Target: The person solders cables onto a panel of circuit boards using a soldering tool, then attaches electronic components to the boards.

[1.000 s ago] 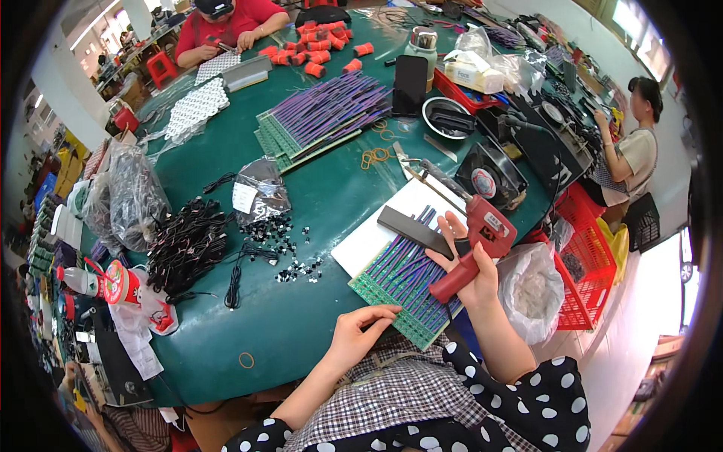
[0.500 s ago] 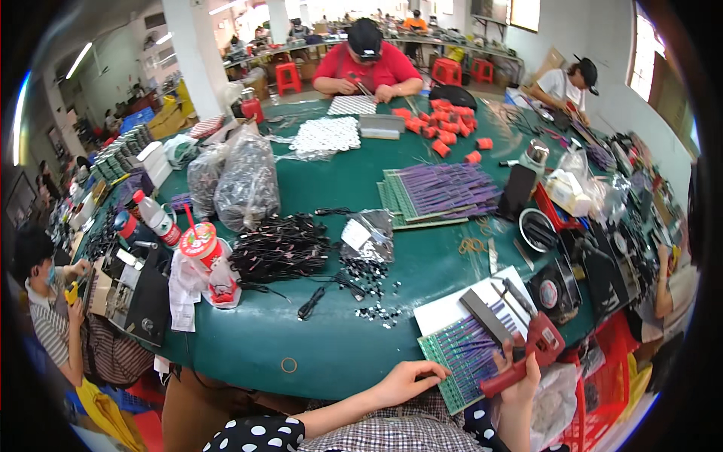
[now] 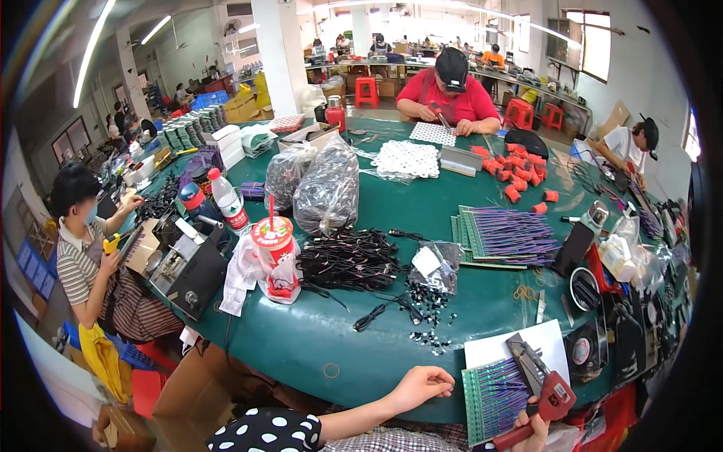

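Observation:
My right hand is wrapped around a red-handled hand tool with long grey metal jaws. The tool lies slantwise over a green circuit board panel bearing rows of narrow purple strips. Part of the panel is hidden under tool and hand. A white sheet shows beneath the panel at the table's front right edge. Just left of the panel, my left hand hovers near the table edge, apart from the board. Its fingers are loosely bent toward the right, and nothing is visible in them.
On the green table lie black cables, small black pieces and stacked purple-strip panels. A red-and-white cup stands left. Red rolls lie near a co-worker in red. Another person works at left.
The view has swung left, so everything sits further right. My left hand has come off the panel's edge. The tool in my right hand has turned, showing its jaws from another side.

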Tool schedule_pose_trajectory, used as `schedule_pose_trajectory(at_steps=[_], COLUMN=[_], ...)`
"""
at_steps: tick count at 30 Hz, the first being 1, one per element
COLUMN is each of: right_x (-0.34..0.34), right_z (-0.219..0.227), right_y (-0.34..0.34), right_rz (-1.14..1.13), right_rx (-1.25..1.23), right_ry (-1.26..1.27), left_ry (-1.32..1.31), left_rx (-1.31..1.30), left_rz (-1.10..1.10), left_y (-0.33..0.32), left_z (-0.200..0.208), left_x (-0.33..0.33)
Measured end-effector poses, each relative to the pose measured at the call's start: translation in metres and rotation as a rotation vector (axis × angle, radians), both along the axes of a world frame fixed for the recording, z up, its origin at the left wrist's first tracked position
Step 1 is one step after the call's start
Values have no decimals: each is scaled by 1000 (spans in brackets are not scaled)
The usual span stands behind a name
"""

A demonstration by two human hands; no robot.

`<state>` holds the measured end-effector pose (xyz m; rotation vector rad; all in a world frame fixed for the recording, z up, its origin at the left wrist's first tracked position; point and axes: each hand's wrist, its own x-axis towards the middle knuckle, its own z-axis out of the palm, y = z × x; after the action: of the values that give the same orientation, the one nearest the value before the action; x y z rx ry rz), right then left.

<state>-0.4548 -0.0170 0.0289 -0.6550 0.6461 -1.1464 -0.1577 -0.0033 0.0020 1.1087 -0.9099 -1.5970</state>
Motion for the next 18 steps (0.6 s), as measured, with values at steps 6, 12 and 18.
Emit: schedule_pose_trajectory(at_steps=[6, 12, 18], right_x=[21, 24, 16], right_z=[11, 31, 37], right_y=[-4, 8, 21], right_rz=[-102, -53, 83], right_rx=[-59, -47, 154], right_ry=[245, 393, 420], left_ry=[17, -141, -319], left_rx=[17, 39, 117], left_rz=[95, 157, 156], left_y=[-14, -40, -46], left_z=[8, 32, 28], left_x=[9, 1, -14])
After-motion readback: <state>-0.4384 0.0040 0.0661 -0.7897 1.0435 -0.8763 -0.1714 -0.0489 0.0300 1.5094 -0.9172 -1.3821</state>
